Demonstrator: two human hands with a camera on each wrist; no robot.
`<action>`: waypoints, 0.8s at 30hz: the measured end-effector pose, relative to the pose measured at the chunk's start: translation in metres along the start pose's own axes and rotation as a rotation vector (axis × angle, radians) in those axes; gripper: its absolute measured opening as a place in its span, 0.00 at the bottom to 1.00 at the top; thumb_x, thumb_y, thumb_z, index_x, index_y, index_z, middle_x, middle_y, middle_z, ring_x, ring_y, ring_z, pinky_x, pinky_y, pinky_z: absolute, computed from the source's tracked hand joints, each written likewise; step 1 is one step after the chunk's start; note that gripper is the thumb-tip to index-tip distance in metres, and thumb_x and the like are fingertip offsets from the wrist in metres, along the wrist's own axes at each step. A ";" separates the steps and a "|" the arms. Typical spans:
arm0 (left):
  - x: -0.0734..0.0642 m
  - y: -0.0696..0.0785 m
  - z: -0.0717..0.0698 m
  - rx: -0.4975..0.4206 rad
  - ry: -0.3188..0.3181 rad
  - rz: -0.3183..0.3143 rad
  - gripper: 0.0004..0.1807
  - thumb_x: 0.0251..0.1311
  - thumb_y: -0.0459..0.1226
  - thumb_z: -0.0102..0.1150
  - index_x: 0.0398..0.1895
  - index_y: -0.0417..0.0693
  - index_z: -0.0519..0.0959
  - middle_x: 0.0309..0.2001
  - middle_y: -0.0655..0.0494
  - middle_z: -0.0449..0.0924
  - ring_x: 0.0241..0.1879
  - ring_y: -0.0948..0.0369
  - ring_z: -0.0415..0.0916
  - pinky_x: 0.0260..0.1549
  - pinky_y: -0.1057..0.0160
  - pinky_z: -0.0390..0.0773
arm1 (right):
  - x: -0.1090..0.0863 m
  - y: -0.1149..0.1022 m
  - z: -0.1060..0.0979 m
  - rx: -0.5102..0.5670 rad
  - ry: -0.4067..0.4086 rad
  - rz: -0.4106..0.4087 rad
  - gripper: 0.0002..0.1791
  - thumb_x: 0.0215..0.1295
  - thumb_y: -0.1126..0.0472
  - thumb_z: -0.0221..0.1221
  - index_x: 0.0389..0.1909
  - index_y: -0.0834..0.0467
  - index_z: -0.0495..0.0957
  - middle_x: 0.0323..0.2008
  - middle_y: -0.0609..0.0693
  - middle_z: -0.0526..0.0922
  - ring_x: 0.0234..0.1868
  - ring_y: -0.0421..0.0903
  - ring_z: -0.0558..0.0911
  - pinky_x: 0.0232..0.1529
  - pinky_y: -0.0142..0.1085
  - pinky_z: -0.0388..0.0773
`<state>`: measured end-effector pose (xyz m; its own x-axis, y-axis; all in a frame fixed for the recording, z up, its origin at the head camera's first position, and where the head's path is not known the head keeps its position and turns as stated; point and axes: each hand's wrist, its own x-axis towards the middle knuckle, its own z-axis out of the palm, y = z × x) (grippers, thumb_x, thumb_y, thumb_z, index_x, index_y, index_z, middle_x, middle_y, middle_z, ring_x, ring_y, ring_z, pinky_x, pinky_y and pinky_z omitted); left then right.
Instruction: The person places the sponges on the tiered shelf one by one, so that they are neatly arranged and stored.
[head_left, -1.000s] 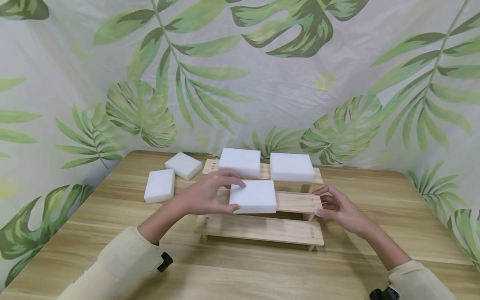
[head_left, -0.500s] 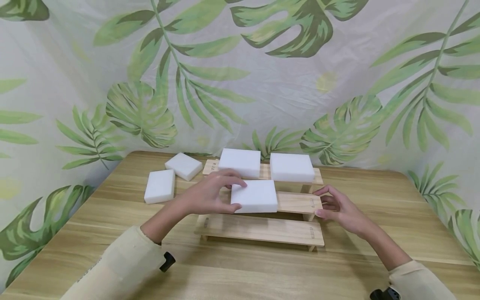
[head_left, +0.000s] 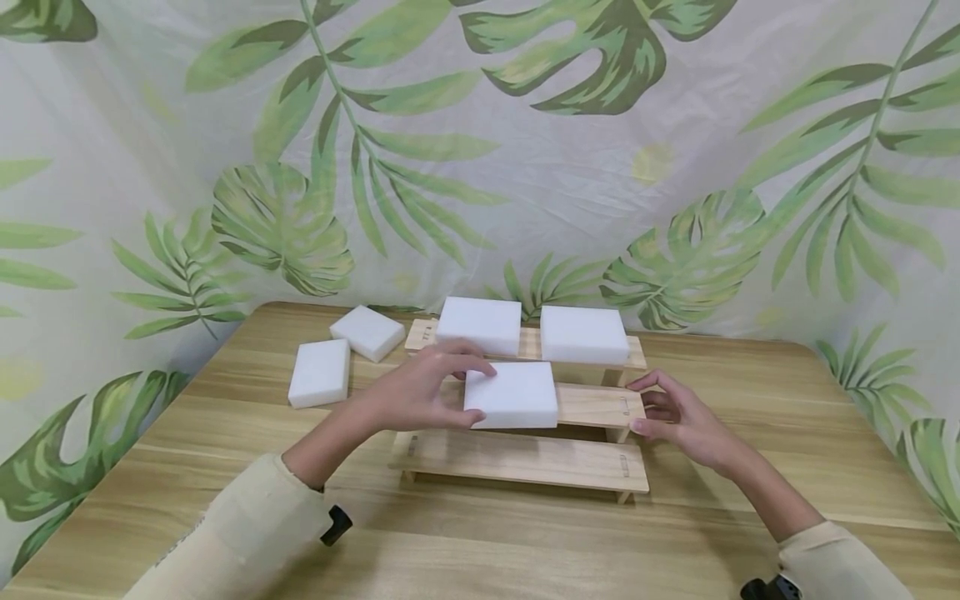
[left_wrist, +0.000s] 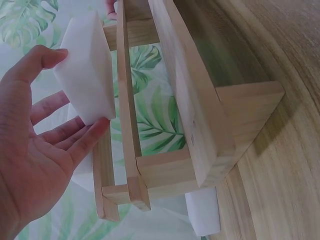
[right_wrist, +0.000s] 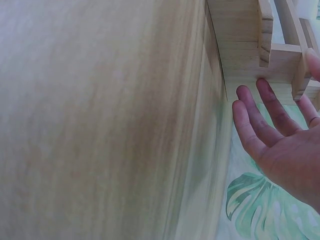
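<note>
My left hand [head_left: 423,390] pinches a white foam block [head_left: 512,396] by its left end, thumb at the front and fingers at the back. The block is over the left and middle of the middle board of a three-step wooden stand [head_left: 517,460]. In the left wrist view a narrow gap shows between the block [left_wrist: 87,70] and the board's edge. My right hand [head_left: 688,425] grips the right end of the middle board [head_left: 596,406] between thumb and index finger; its other fingers [right_wrist: 275,107] hang loose beside the stand's side.
On the top step sit two more white foam blocks, one left [head_left: 480,323] and one right [head_left: 585,333]. Two others, a near block [head_left: 319,372] and a far block [head_left: 367,331], lie on the wooden table [head_left: 480,550] left of the stand. A leaf-patterned cloth [head_left: 555,192] hangs behind.
My left hand and its foam block have shifted slightly to the right over the middle board. The right hand and the stand have stayed where they were.
</note>
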<state>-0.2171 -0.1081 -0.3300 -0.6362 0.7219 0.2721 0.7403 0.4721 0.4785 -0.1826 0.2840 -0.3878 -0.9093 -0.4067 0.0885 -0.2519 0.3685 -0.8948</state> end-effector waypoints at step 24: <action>0.021 0.014 0.025 0.026 0.023 0.125 0.23 0.54 0.41 0.76 0.52 0.43 0.84 0.51 0.51 0.79 0.49 0.58 0.75 0.49 0.62 0.78 | -0.001 0.000 0.000 0.005 0.008 0.005 0.23 0.71 0.68 0.63 0.61 0.69 0.66 0.61 0.73 0.73 0.51 0.49 0.82 0.46 0.41 0.85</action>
<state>-0.2150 -0.0735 -0.3385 -0.5432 0.7643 0.3476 0.8195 0.3924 0.4178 -0.1818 0.2842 -0.3884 -0.9133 -0.3978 0.0872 -0.2454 0.3665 -0.8975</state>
